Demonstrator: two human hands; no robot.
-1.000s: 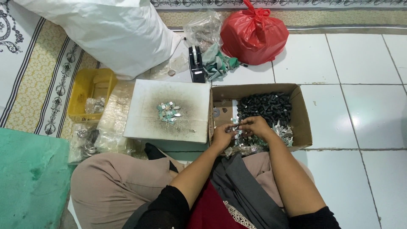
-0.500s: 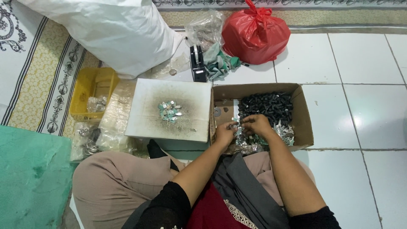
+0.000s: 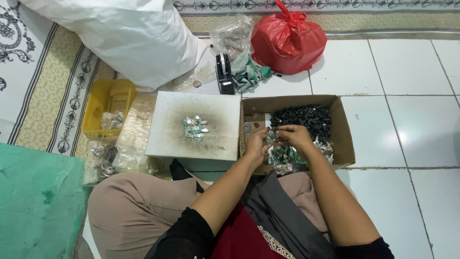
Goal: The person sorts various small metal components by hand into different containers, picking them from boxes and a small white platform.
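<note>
so far, i judge the work barely begun: only a small heap of finished green-and-silver pieces [image 3: 195, 127] lies at the middle of the scorched white board [image 3: 191, 125], while the cardboard box [image 3: 346, 139] right of centre holds a big pile of small black parts [image 3: 303, 119] at its far end and a loose drift of green-and-silver clips [image 3: 286, 156] at its near end. i see my left hand [image 3: 257, 145] and right hand [image 3: 296, 135] meeting over the box's middle, fingers pinched narrow on a small green-and-silver clip [image 3: 272, 137] between them; whether a black part is in the pinch too, i cannot tell. around this: a yellow basket [image 3: 98, 103] at the left, clear plastic bags [image 3: 129, 148] just beside the board, a white sack [image 3: 129, 38] in the upper left, a black tape dispenser [image 3: 224, 76] and a crumpled green cloth [image 3: 250, 74] above the board, a tied red plastic bag [image 3: 288, 39] at the top. nothing blocks the way from box to board; the box's near wall and my own knees crowd the wrists a little.
</note>
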